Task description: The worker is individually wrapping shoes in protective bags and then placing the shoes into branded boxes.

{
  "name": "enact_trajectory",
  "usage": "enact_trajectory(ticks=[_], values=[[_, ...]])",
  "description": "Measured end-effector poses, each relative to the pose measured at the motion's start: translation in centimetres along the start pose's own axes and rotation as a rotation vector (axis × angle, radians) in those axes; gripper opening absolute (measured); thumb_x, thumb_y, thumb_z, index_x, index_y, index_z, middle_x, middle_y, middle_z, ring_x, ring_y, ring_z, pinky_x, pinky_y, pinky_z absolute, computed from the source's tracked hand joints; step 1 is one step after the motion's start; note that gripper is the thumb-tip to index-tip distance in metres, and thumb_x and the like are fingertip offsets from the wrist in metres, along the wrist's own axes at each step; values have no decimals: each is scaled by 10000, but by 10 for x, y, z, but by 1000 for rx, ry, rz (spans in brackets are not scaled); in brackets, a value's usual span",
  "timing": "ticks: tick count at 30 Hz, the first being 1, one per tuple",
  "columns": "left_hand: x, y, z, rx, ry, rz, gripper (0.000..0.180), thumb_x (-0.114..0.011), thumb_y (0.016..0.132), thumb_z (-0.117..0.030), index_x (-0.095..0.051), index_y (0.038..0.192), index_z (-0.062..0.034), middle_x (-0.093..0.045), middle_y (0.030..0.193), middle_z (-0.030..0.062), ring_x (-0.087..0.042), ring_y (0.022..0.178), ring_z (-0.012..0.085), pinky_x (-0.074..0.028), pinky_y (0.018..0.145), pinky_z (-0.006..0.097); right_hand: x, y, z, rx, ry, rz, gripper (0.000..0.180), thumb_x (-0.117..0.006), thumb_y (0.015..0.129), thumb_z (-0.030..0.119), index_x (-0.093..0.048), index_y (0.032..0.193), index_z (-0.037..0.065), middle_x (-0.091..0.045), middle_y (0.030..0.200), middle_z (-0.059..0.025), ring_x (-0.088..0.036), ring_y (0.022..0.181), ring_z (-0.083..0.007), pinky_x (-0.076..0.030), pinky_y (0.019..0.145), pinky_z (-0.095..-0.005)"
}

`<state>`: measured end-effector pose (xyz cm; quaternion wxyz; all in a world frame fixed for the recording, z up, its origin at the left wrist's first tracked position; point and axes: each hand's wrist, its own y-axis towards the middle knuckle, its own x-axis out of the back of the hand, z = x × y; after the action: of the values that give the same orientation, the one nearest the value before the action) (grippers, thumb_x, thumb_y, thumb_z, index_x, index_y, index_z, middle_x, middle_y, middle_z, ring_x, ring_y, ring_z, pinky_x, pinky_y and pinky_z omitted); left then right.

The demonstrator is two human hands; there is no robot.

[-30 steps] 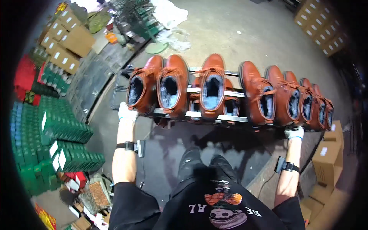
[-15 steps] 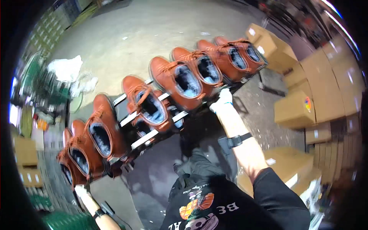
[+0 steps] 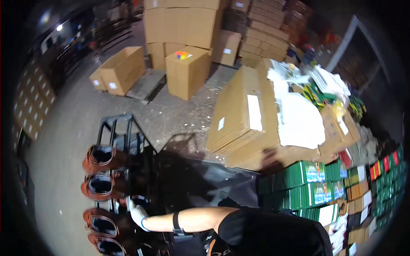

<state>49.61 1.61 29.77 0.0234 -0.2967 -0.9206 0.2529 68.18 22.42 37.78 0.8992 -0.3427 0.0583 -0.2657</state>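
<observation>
My right hand (image 3: pixel 137 214), in a white glove, is at the side of a black metal shoe rack (image 3: pixel 114 119), between two pairs of shoes. Its fingers are closed on the rack's frame, though partly hidden in shadow. A strap circles the bare forearm. On the rack's top stand reddish-brown lace-up shoes with dark, furry-looking lining, among them a shoe (image 3: pixel 102 158) at the far end and another shoe (image 3: pixel 99 187) nearer. Close to my hand is a further shoe (image 3: pixel 102 224), and one more (image 3: pixel 109 246) lies at the lower edge. My left hand is out of view.
An open carton (image 3: pixel 121 72) lies near a flat pallet (image 3: pixel 147 87) beyond the rack. A tall carton (image 3: pixel 188 74) stands beside it. Flattened cardboard (image 3: pixel 235 113) and white sheets (image 3: pixel 299 121) lie to the right. Green boxes (image 3: pixel 294 185) are stacked nearer me.
My view has swung to the right, so the rack now stands at the lower left. My left hand and the shoes near it have left the view. The right hand stays at the rack.
</observation>
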Motion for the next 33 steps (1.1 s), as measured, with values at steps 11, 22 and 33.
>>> enact_trajectory(ticks=[11,22,33], values=[[-182,51,-18,-57,578,62,476,-687,1074,-353,-699,1413,-20,-670,1403,291,-681,1206,296,-519,1076,420,647,-144,-7,644,-343,-849,300,-724,967,224,-717,1219,60,-715,1219,-187,-694,1042,-356,-574,920,-444],[-688,193,-191,-151,343,621,173,-692,1080,-218,-693,1108,-47,-646,893,-21,-563,774,50,-472,681,236,1141,-303,-132,-325,-537,-1560,580,-757,926,475,-704,1332,65,-725,1303,-232,-674,1242,-426,-535,1057,-521],[-989,257,-212,73,274,766,546,-848,958,-407,-732,1245,43,-772,1040,74,-726,826,188,-582,738,316,1127,-360,-134,-237,-658,-1488,339,-766,917,363,-804,1125,97,-739,1285,-193,-679,1230,-391,-539,1032,-506]])
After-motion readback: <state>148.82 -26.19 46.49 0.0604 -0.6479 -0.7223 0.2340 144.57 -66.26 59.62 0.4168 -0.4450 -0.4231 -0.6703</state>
